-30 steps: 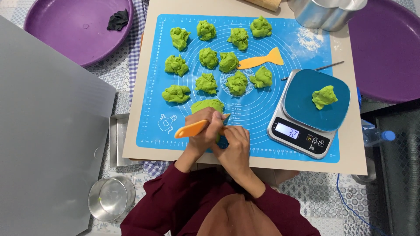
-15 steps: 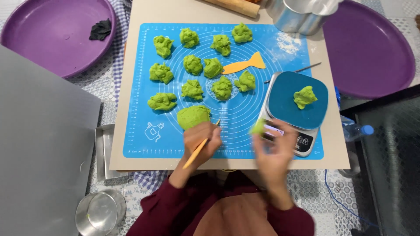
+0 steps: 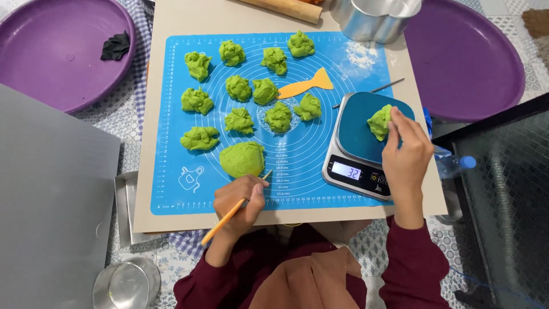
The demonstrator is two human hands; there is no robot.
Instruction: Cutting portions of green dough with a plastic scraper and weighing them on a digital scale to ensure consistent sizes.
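My left hand [image 3: 239, 203] holds an orange-handled knife [image 3: 227, 218] at the near edge of a blue silicone mat [image 3: 171, 189], just below a large lump of green dough [image 3: 242, 159]. My right hand [image 3: 406, 151] reaches over a small kitchen scale [image 3: 357, 134] with a blue top and touches a small green dough piece [image 3: 378, 122] lying on it. Several rough green dough pieces [image 3: 238, 88] lie in rows on the far part of the mat. An orange scraper [image 3: 306, 85] lies beside them.
A purple round tray [image 3: 57, 63] with a black scrap sits far left, another purple tray [image 3: 469, 63] far right. A metal mould [image 3: 374, 17] and a rolling pin [image 3: 286, 8] stand at the back. A grey sheet [image 3: 46, 200] and a metal cup [image 3: 127, 283] lie left.
My right hand has left the big dough lump and moved right to the scale with a small green bit. My left hand stays by the lump with the knife.
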